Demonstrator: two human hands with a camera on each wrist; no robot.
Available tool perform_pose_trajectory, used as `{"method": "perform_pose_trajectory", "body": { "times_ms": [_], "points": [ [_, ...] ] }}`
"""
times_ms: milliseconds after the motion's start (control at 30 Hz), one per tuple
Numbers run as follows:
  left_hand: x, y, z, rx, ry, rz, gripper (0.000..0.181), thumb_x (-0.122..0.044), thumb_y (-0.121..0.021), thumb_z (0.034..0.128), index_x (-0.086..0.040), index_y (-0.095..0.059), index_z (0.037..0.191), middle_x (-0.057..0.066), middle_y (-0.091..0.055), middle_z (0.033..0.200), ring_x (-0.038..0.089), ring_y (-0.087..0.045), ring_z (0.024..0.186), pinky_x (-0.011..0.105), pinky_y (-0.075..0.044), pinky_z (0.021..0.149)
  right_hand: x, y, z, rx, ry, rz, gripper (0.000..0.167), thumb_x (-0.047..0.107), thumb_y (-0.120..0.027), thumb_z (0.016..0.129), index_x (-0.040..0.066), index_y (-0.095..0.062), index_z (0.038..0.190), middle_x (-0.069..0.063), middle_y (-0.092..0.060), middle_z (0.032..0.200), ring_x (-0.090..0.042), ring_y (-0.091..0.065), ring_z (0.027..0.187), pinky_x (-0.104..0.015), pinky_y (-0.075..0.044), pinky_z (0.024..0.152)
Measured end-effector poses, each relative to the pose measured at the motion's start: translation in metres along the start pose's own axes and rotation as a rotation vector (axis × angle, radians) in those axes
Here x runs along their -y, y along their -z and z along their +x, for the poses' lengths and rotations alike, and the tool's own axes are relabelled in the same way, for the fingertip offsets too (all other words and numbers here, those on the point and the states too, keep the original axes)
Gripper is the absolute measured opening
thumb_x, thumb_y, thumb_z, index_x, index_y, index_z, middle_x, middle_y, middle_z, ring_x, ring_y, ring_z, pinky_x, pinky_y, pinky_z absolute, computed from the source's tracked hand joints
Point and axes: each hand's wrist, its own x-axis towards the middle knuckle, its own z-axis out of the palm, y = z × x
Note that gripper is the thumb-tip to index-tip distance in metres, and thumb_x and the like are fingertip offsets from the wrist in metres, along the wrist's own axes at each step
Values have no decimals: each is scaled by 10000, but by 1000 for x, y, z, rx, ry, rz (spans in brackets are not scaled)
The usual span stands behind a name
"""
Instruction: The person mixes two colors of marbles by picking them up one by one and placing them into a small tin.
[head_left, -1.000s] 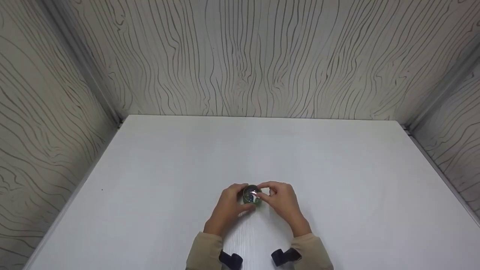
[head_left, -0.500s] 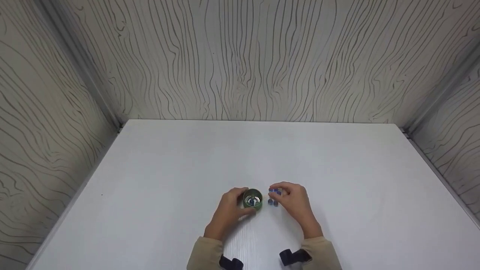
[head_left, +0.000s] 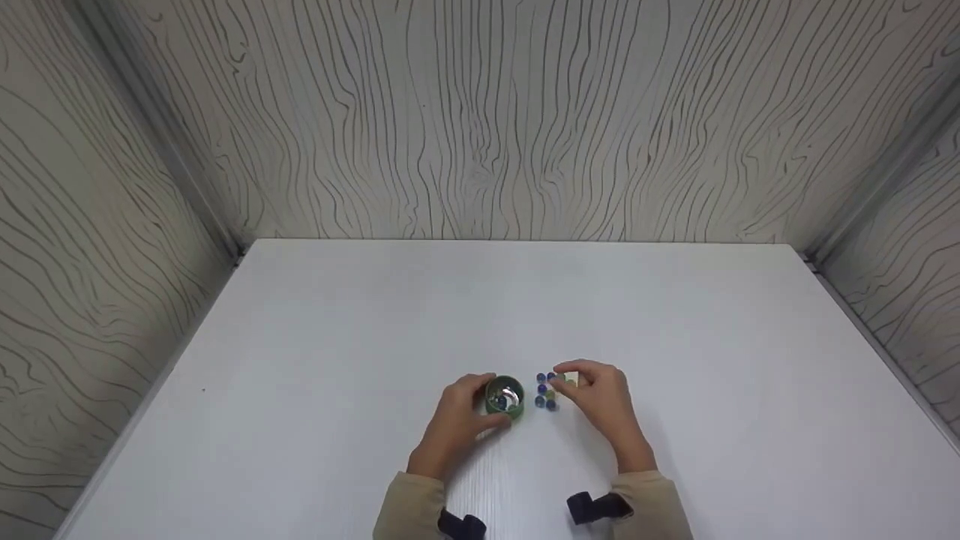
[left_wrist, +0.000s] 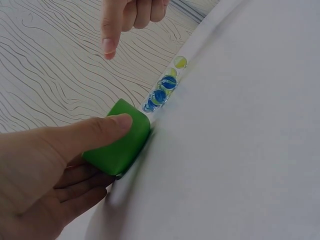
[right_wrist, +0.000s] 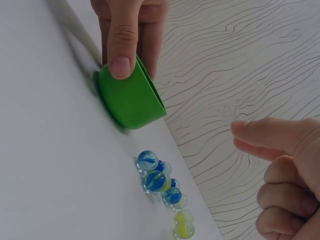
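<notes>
beside the green cup (right_wrist: 132, 100), on its right in the head view, glass marbles (right_wrist: 154, 181) are lying in a cluster on the white table (head_left: 337, 337): the blue-swirled ones are sitting nearer the cup, the yellow-green ones (right_wrist: 185, 229) farther out. the cup itself is standing upright, and a dark blue marble (head_left: 502, 403) is resting inside it. the left hand (head_left: 456, 410) is gripping the cup, its thumb pressing the near side and its fingers curving round the far side. the right hand (head_left: 598, 391) is hovering over the cluster beyond the cup, thumb and forefinger extending with tips slightly parted and nothing visibly caught between them, the other fingers curling inward. behind the cup, a wood-grain panel (head_left: 480, 120) is rising past the table.
</notes>
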Motion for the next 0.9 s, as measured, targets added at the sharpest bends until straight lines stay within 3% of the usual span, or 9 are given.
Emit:
{"method": "perform_pose_trajectory", "body": {
  "times_ms": [333,567,800,900],
  "points": [
    [0,0,-1,1,-20,15,592,-150,-805,757,14,-569,1274,168,-632,1265,325,-575,1248,432,-472,1088,-20,17,2,2,-87,-82,212,121,-757,804,47,-743,1003,44,-361,560,-75,-322,532,-173,-287,481],
    [1,-1,-1,4,-11,12,591,-152,-805,757,10,-571,1275,165,-632,1267,323,-574,1250,438,-468,1092,-25,22,3,45,-151,-136,228,127,-762,794,25,-741,996,34,-378,565,-108,-351,552,-193,-294,490],
    [1,0,1,15,-22,-1,606,-155,-800,766,35,-555,1287,182,-627,1264,333,-580,1238,424,-479,1082,-27,22,3,74,-171,-163,258,152,-761,790,19,-736,1010,-45,-529,713,-148,-428,670,-226,-332,565],
    [1,1,1,16,-37,-2,606,-151,-799,768,52,-552,1282,194,-628,1256,337,-587,1226,416,-488,1071,-28,22,2,81,-167,-180,261,174,-764,789,27,-739,1003,-145,-658,870,-181,-496,739,-243,-384,604]
  ]
}}
